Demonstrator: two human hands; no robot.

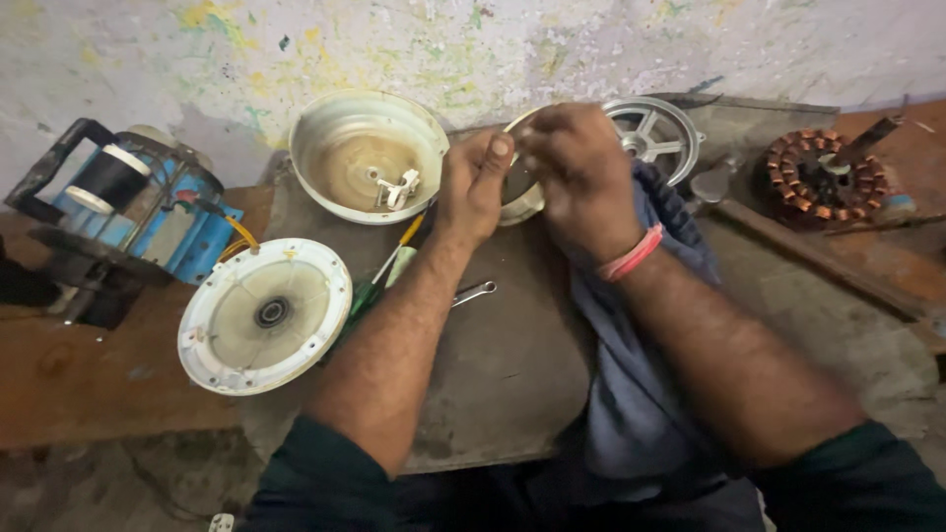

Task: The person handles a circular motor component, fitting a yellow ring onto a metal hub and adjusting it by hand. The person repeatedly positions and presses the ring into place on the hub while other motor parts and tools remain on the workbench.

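Both hands up at the far middle of the worktop (493,384), closed around one small round part. Left hand (473,187) grips the part's near rim, thumb raised along the edge. Right hand (576,177) is curled over the top, fingers closed; I cannot tell whether it pinches something small or just presses on the face. The part itself, a pale round cover (520,202), is mostly hidden between the hands; only a cream rim and a dark inside show.

A blue-grey cloth (641,374) hangs under the right wrist and trails down toward the lap.

I judge the step as cleaning or working the inside of this cover while the left hand steadies it. The next move calls for a firm left grip and a turn of the cover to bring up an unworked section.

Around it:
- deep cream bowl housing (367,158), just left of the hands
- flat white end cover with centre bearing (264,315), nearer left
- green-handled screwdriver (379,281) and a small spanner (475,292), beneath the left forearm
- spoked metal ring (655,133), behind the right hand
- copper-wound stator (823,177), far right
- blue motor machine (128,217), far left
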